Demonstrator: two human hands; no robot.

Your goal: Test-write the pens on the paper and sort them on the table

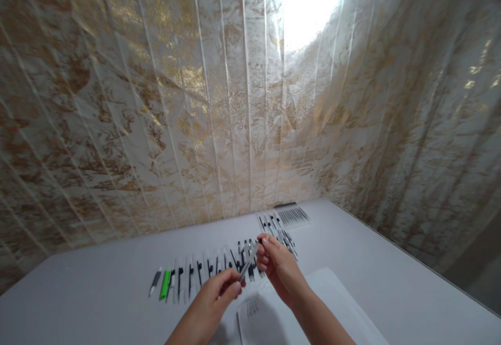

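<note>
Showing a few short lines of dark print near its far left corner, the white sheet lies on the pale surface below both hands; the characters are too small and blurred to read. I can make out no brand on anything else.

Above the far edge of the white sheet, a slender pen is held up, its long axis slanting. One end points down and left toward the person, the other up, away and to the right, where a small black piece sits.

The left hand, over the left side of the sheet, pinches the lower end between thumb and fingers, so the pen runs out beyond its fingertips. The right hand, above the sheet's far edge, is closed with its fingertips on the black piece; whether that piece is joined to the pen I cannot tell.

Left of and beyond the sheet stands a row of clear and black pens, ending farthest left with a bright green item and a dark-and-white pen. A packet of thin dark sticks lies well beyond the sheet.
</note>
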